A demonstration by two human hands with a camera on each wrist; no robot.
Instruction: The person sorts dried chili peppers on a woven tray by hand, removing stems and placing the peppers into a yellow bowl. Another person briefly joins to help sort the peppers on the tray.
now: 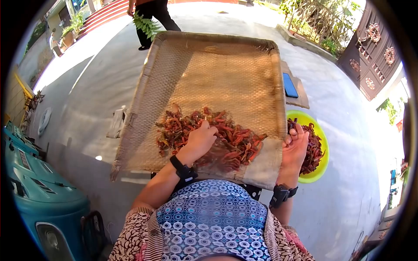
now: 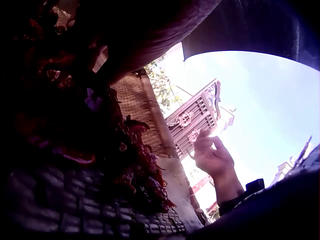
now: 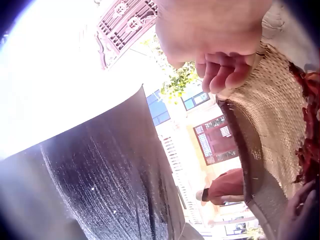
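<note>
Dried red peppers [image 1: 230, 141] lie heaped on the near half of a woven tray [image 1: 226, 74]. Over the heap's middle is the left hand [image 1: 201, 141], its fingers bent; whether they pinch a pepper is hidden. Beyond the tray's right edge, the right hand [image 1: 296, 148] is raised with its palm turned up and fingers loosely bent, beside and partly over a yellow-green bowl [image 1: 324, 143] of darker dried peppers [image 1: 314, 152]. Nothing shows in the right hand [image 3: 215, 35] in the right wrist view. Red peppers [image 2: 145, 170] fill the dark near side of the left wrist view.
A blue phone [image 1: 289, 85] lies on cardboard [image 1: 300, 95] right of the tray. Left of the tray is a pale cloth [image 1: 116, 123]. A teal vehicle [image 1: 48, 191] stands at the lower left. Past the tray's far edge is a person in dark trousers [image 1: 159, 19], near green leaves [image 1: 146, 25].
</note>
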